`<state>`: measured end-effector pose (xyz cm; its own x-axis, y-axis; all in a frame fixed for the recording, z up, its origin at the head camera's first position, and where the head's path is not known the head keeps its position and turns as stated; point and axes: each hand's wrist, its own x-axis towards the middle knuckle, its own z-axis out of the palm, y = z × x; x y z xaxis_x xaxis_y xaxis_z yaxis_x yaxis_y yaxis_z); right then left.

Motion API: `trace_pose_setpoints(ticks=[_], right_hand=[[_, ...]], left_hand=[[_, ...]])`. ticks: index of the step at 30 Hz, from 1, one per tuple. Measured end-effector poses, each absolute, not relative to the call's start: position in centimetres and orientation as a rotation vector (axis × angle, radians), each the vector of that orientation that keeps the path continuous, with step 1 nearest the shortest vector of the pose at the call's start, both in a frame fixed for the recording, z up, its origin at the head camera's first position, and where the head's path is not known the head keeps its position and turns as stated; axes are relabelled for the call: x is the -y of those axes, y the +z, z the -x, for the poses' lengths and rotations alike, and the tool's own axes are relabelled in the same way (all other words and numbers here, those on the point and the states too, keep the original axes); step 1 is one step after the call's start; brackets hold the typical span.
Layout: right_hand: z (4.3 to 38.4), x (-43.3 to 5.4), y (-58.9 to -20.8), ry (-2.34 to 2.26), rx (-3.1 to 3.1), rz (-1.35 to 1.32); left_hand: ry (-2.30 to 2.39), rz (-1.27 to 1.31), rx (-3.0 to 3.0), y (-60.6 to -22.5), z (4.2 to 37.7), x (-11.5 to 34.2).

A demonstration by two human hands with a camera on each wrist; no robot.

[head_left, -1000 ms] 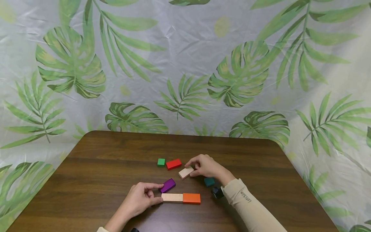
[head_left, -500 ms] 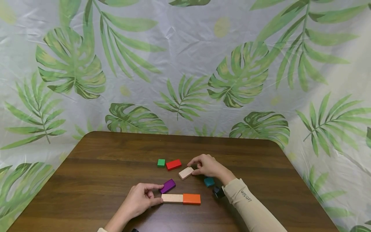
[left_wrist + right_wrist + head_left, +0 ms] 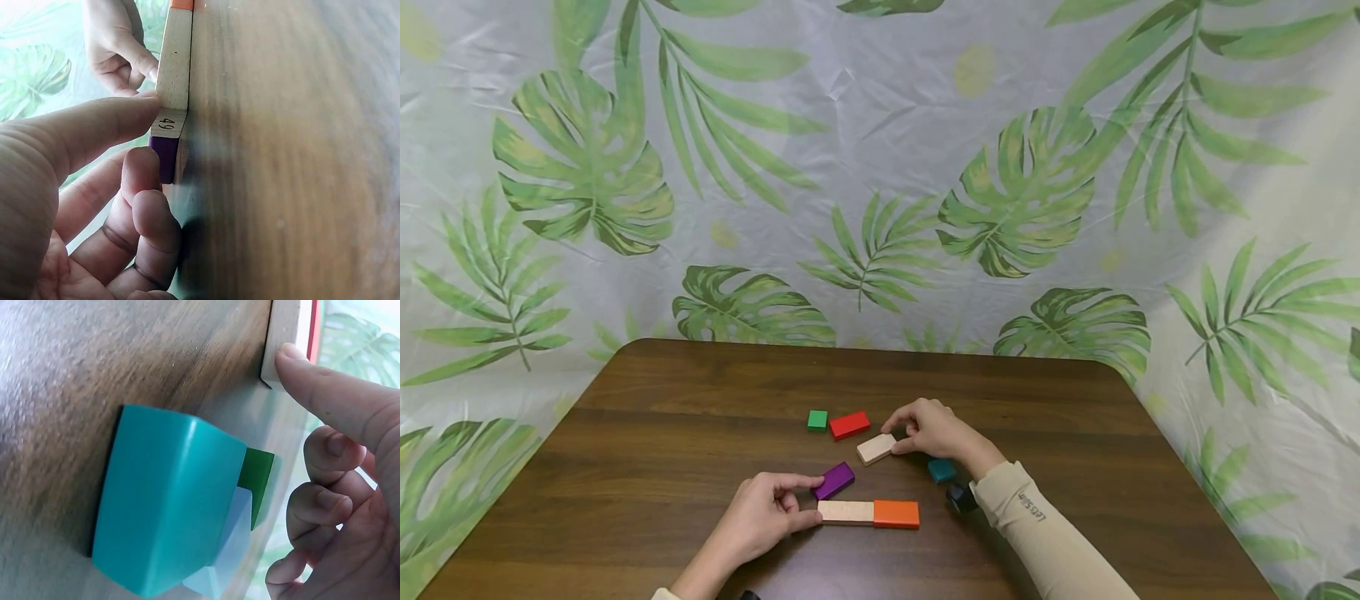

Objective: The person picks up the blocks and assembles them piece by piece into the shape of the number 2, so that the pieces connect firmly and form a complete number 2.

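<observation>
In head view — seven blocks (image 3: 897, 514), two hands (image 3: 760, 515), one table (image 3: 625, 467).

Dark lettering on the right sleeve (image 3: 1051, 533) seems to read "LetsSlim". The end face of the pale wooden block (image 3: 174, 62) adjoining the orange block (image 3: 182, 4) carries the number "49".

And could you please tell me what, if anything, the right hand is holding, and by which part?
The right hand pinches the plain wooden block near the red block by its right-hand end.

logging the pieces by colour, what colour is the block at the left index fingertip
That block is purple, clearest in the head view.
</observation>
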<state>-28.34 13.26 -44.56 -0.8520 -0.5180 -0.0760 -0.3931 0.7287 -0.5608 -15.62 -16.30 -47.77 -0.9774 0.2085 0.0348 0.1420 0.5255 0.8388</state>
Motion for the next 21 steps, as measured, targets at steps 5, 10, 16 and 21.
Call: trace_pose_setpoints(ticks=[5, 10, 16, 21], right_hand=[[28.11, -12.88, -44.53, -0.763, -2.743, 0.710], [27.93, -12.60, -44.58, -0.750, -2.756, 0.711], [27.80, -12.54, -44.52, -0.750, -2.760, 0.723], [27.78, -12.69, -44.61, -0.771, -2.744, 0.728]], left_hand=[[1.459, -0.300, -2.686, -47.78, 15.63, 16.26], [1.461, -0.300, -2.682, -47.83, 15.63, 16.25], [1.471, -0.315, -2.679, -47.82, 15.54, 16.29], [1.456, -0.305, -2.684, -47.77, 15.67, 16.27]])
